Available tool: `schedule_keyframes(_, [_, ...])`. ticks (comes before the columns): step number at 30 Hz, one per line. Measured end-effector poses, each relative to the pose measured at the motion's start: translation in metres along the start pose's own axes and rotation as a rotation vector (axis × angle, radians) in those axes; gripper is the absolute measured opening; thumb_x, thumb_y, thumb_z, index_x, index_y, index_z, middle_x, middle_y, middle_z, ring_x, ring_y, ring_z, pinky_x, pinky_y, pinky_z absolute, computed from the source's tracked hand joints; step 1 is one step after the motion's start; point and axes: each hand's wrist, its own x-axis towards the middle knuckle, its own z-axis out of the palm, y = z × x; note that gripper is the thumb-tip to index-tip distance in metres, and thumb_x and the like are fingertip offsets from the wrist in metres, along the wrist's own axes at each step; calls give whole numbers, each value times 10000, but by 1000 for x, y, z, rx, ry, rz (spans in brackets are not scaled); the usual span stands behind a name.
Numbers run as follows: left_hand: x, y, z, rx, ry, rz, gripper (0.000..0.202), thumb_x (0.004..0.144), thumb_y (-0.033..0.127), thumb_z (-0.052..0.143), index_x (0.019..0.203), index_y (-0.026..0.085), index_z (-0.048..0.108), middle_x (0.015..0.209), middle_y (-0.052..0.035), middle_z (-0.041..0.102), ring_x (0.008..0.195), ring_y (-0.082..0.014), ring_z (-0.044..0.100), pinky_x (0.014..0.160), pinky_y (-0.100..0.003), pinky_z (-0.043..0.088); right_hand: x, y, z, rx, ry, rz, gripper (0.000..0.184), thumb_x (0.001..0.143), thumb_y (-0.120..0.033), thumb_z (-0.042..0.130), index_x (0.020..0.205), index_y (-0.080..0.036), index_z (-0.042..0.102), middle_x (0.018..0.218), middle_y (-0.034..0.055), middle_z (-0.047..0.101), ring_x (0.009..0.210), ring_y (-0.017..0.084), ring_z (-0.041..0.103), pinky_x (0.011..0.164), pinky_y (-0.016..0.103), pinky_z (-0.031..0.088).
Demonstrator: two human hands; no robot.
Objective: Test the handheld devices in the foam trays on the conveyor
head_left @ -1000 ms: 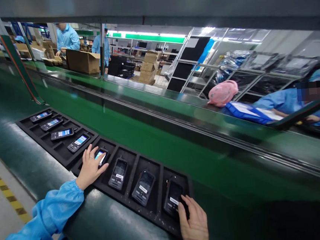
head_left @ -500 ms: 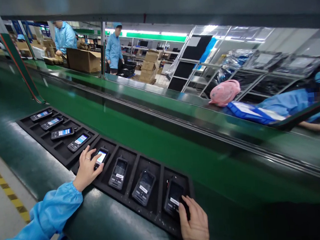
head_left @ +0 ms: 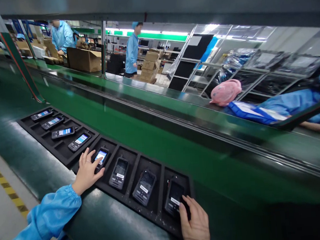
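My left hand (head_left: 88, 170) hovers over a dark handset (head_left: 101, 156) with a lit screen, fingers spread, a fingertip at the display. That handset lies in a compartment of a black foam tray (head_left: 136, 155). Two more handsets, a dark-screened one (head_left: 119, 173) and another (head_left: 144, 187), lie to its right, each with a white label. At the tray's right end, my right hand (head_left: 195, 221) rests beside a labelled handset (head_left: 174, 199), thumb and fingers apart near its lower right edge. Whether those fingertips touch the handset or the tray wall is unclear.
A second black tray (head_left: 46, 143) holds several handsets with lit screens. Beyond the green bench, a metal rail (head_left: 148, 111) runs lengthwise. Across it are a pink basket (head_left: 224, 92), a blue tray (head_left: 251, 112), a cardboard box (head_left: 84, 60) and co-workers in blue coats.
The screen under my left hand has changed its picture; that hand has shifted slightly left. My right hand stays nearly still. A co-worker in the background has moved right.
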Motion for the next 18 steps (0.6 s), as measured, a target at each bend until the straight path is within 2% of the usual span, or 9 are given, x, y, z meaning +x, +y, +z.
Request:
schedule_keyframes(3, [1, 1, -3, -29, 46, -26, 479, 863, 363, 581, 1289, 145, 564, 1419, -235, 371, 1414, -460, 241, 1076, -666, 314, 2, -4, -2, 0, 43, -37, 419, 958, -482, 388, 1130, -173, 614, 1121, 157, 666, 1109, 338, 585, 886, 516, 511])
schedule_keyframes(6, [1, 11, -9, -106, 97, -15, 523, 878, 347, 561, 1335, 104, 491, 1403, -247, 388, 1410, -441, 261, 1071, -647, 342, 7, -13, -4, -8, 73, -100, 414, 961, -455, 402, 1145, -144, 604, 1126, 169, 658, 1122, 342, 571, 917, 547, 505])
schedule_keyframes(9, [-3, 36, -13, -189, 69, 121, 404, 869, 301, 575, 1246, 159, 567, 1400, -205, 420, 1427, -418, 244, 1084, -631, 346, 11, -33, -2, 6, 63, -155, 371, 963, -397, 424, 1160, -135, 598, 1141, 171, 651, 1139, 334, 563, 930, 564, 511])
schedule_keyframes(11, [-6, 54, -14, -229, 21, 241, 282, 857, 245, 581, 1129, 203, 641, 1390, -165, 461, 1435, -402, 248, 1101, -623, 335, 8, -53, 2, 29, 4, -195, 325, 958, -338, 453, 1174, -148, 602, 1183, 162, 642, 1158, 315, 565, 937, 549, 525])
schedule_keyframes(13, [-10, 68, -13, -250, -3, 316, 243, 846, 199, 579, 1069, 214, 674, 1368, -151, 503, 1425, -391, 284, 1102, -615, 345, 3, -72, 6, 35, -64, -246, 287, 944, -289, 487, 1179, -190, 619, 1221, 127, 639, 1182, 286, 571, 966, 515, 531])
schedule_keyframes(15, [-13, 75, -10, -249, 8, 345, 261, 836, 181, 587, 1077, 210, 682, 1338, -155, 537, 1408, -389, 326, 1090, -613, 367, -3, -86, 10, 26, -98, -280, 305, 927, -279, 514, 1207, -227, 623, 1242, 99, 641, 1199, 273, 574, 992, 502, 528])
schedule_keyframes(18, [-15, 76, -7, -246, 41, 360, 273, 824, 174, 609, 1083, 213, 686, 1307, -154, 564, 1401, -382, 351, 1085, -603, 388, -8, -96, 9, 11, -110, -305, 336, 915, -262, 523, 1234, -246, 623, 1265, 98, 630, 1223, 274, 563, 992, 507, 536])
